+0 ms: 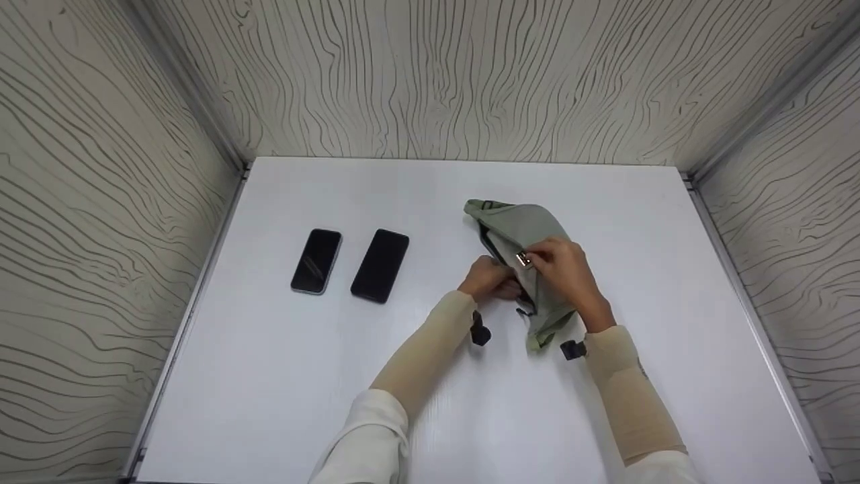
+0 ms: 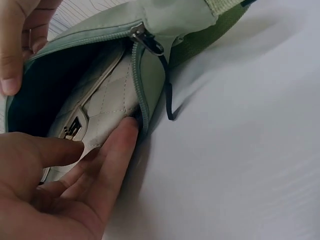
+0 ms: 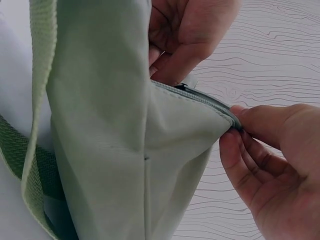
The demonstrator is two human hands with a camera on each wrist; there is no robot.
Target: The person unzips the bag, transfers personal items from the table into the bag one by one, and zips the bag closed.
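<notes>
A pale green zippered bag [image 1: 531, 228] lies on the table with its mouth open. Inside it is a beige quilted purse [image 2: 107, 100] with a small gold-and-black clasp [image 2: 74, 128]. At the bag's mouth, my left hand [image 1: 492, 279] has its thumb over the purse and its fingers along the purse's near edge. My right hand [image 1: 564, 269] pinches the zippered rim [image 3: 220, 112] between thumb and fingers and holds it away from the purse. A small shiny patch [image 1: 523, 259] shows by the right fingertips in the head view. The purse's lower part is hidden.
Two dark phones, a smaller one [image 1: 316, 262] and a larger one [image 1: 380, 266], lie left of the bag. A zipper slider [image 2: 145, 40] with a dark cord sits at one end of the opening. Patterned walls [image 1: 430, 81] enclose the white table [image 1: 269, 376].
</notes>
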